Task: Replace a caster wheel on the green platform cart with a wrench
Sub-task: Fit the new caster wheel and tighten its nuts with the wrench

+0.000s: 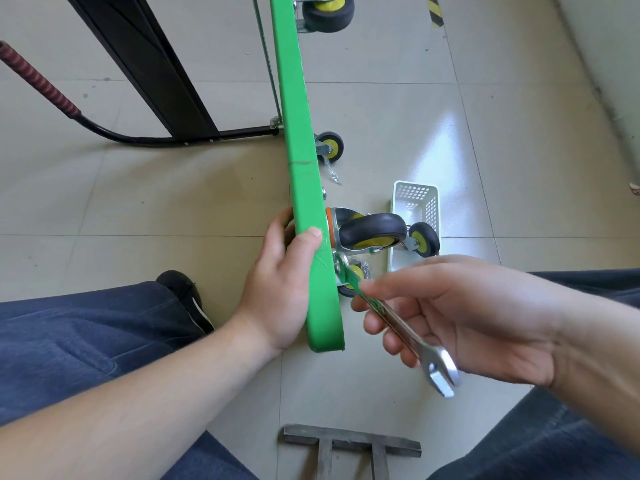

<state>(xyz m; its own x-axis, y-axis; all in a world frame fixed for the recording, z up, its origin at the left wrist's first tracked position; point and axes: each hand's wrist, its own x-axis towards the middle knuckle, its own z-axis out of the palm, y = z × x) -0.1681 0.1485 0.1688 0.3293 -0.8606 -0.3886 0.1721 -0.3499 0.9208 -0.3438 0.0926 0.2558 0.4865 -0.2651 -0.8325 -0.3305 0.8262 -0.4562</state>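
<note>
**Wrench on caster bolt: brace and turn**

Left forearm is closest to the lens, running up to the left hand (pixel 280 282), which grips the cart (pixel 301 188) edge: thumb lies over the green rim, fingers are hidden behind the deck. Cart stands on its side on the floor (pixel 138 202), deck edge facing the camera.

Caster (pixel 372 232) being worked sits just right of the deck, plate against the underside, orange ring at the swivel. Wrench (pixel 398 320) runs from there down to the right hand (pixel 457 317). Far end looks seated at the plate's near corner, though I can't see the nut itself. Right hand has fingers curled around the shank mid-length; free open end pokes out below the palm.

Advice for this step, my call:
- Check the jaw is fully on the flats before loading it. A half-seated spanner will likely slip and round the nut.
- Grip further down the shank for leverage.
- Keep the left hand bracing the rim so the deck doesn't swing with the torque.
- Keep swings short and reseat each time; the wheel is close and limits the arc.

Further right: white basket (pixel 415 216) on the floor, with a spare caster (pixel 424 239) against it. Drop loose hardware there.
</note>
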